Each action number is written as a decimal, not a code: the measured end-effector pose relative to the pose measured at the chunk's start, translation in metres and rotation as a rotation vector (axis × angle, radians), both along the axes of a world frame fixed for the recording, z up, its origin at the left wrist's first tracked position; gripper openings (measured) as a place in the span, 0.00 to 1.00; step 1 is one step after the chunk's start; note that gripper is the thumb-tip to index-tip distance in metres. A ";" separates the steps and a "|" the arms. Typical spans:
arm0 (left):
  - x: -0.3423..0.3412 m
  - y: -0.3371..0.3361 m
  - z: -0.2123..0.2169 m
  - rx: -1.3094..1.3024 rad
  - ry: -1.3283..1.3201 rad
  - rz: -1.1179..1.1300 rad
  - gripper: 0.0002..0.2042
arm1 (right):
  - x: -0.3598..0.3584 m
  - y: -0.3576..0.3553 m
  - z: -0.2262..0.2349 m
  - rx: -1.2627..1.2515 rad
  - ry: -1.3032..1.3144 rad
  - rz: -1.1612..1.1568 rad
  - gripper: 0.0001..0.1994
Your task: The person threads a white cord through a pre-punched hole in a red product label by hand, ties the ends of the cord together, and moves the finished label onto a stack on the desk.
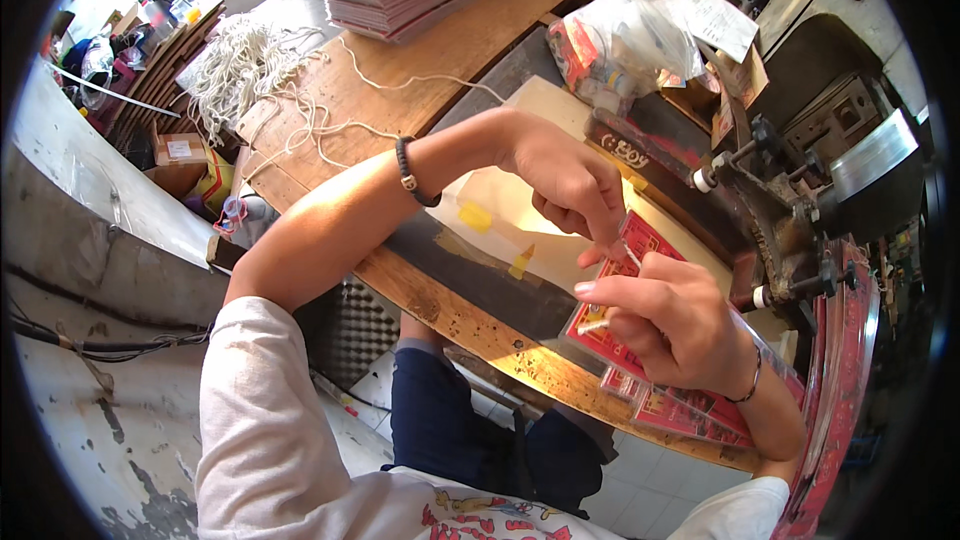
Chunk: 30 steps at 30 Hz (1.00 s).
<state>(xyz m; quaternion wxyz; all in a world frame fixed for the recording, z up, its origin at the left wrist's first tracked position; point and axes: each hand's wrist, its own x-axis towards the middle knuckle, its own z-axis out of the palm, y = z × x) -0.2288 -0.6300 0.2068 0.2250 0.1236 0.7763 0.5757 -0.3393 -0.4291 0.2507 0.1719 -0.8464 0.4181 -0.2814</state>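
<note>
While both hands meet above a red card [650, 237] at the table [530, 365] edge, the left hand [570, 175] pinches a short white cord [632, 258], and the right hand [682, 315] curls around it. Work seems partway: cord in place, fastening apparently unfinished, more red cards [690, 422] lying alongside.
</note>
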 end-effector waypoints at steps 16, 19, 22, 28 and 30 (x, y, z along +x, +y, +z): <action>0.001 -0.016 -0.004 -0.084 -0.206 -0.162 0.16 | 0.002 0.007 -0.025 0.101 -0.239 -0.296 0.12; 0.001 -0.013 -0.011 -0.022 -0.173 -0.305 0.22 | -0.004 0.005 -0.026 -0.017 -0.138 -0.115 0.13; -0.001 -0.011 -0.009 -0.044 -0.247 -0.291 0.20 | -0.002 0.006 -0.026 -0.100 -0.067 -0.103 0.14; -0.004 -0.006 -0.013 -0.018 -0.321 -0.301 0.20 | -0.001 0.008 -0.024 -0.155 0.085 -0.086 0.14; -0.008 -0.006 -0.017 -0.003 -0.331 -0.319 0.20 | -0.001 0.010 -0.023 -0.183 0.150 -0.087 0.14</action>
